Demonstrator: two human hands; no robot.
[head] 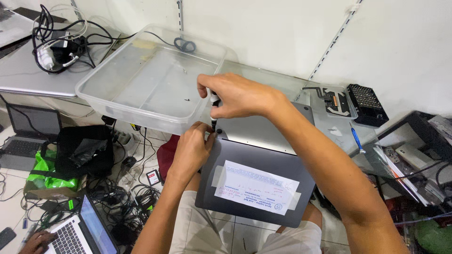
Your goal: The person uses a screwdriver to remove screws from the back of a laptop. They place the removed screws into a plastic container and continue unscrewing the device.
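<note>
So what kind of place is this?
Probably a laptop repair shop. The right hand turns a screwdriver into a closed grey laptop, the left hand steadies it, a bit set lies nearby, and more laptops and cables sit around.

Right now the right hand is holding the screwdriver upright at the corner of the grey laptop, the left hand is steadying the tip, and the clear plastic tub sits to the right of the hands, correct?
Not quite. The head view shows the clear plastic tub to the left of the hands. The rest holds: the right hand holds the screwdriver upright at the corner of the grey laptop, with the left hand at its tip.
</note>
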